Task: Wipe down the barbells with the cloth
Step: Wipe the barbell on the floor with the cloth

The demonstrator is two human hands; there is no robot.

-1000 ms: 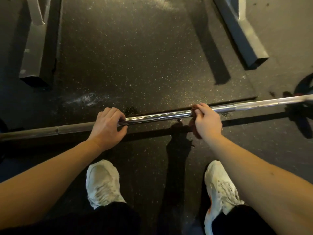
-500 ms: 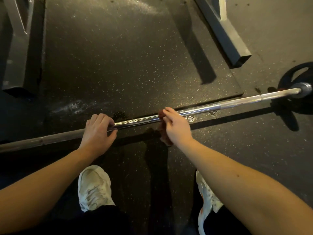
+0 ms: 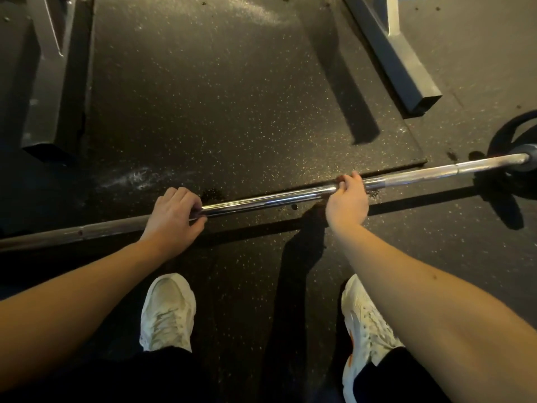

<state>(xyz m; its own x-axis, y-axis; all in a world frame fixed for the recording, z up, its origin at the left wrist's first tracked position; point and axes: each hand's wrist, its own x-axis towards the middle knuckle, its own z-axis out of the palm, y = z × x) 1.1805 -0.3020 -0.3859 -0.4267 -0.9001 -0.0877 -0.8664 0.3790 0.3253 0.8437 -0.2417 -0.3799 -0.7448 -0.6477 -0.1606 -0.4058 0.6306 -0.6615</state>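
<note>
Flooring (image 3: 232,97): speckled black rubber | left grip (image 3: 174,219) round barbell (image 3: 261,200) | right grip (image 3: 347,202) clutching cloth (image 3: 339,179) on it

Floor's a black rubber gym mat (image 3: 232,97) peppered all over with tiny yellowish specks, plus a whitish chalky smear (image 3: 139,177) at centre left. The long chrome steel barbell (image 3: 261,200) is mirror-silver in the middle, dull brownish grey toward the left edge and matte silver on the right. A sliver of dark reddish cloth (image 3: 339,178) shows on it, right of centre.

Upper left there's a grey metal rack foot (image 3: 43,82), with a matching grey metal beam (image 3: 404,65) upper right, and a round black weight plate (image 3: 501,133) at the right edge. Bottom of frame: plain white left sneaker (image 3: 167,312), white right sneaker (image 3: 364,318) with orange accents, black trousers (image 3: 162,376).
</note>
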